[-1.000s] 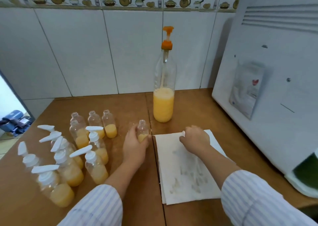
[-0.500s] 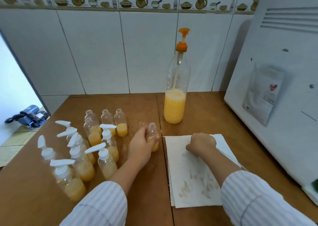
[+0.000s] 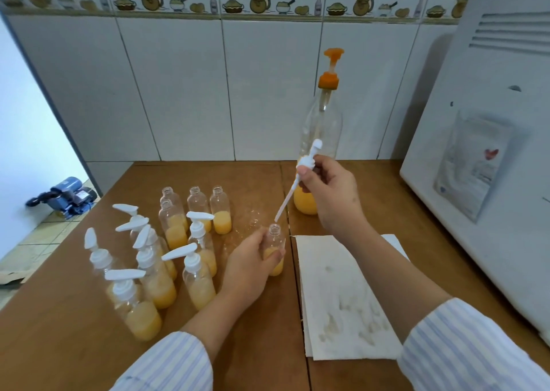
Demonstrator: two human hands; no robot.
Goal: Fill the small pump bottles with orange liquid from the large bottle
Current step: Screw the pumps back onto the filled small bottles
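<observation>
White pump cap (image 3: 308,159), off the paper towel (image 3: 342,298) within 1 second, is pinched in the right hand (image 3: 330,194), its tube tip just above the small bottle (image 3: 274,249), which the left hand (image 3: 250,267) grips upright on the table (image 3: 259,361). Judgement: capping follows; filling of this bottle finished.

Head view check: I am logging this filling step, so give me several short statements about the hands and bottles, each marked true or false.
1. The left hand grips a small clear uncapped bottle holding orange liquid. True.
2. The right hand rests flat on the white paper towel. False: it holds a white pump head raised above the bottle.
3. The pump's dip tube is fully inside the bottle. False: its tip is just above the mouth.
4. The tall clear bottle with the orange pump stands upright. True.
5. No small bottles have pumps fitted. False: several do.
</observation>
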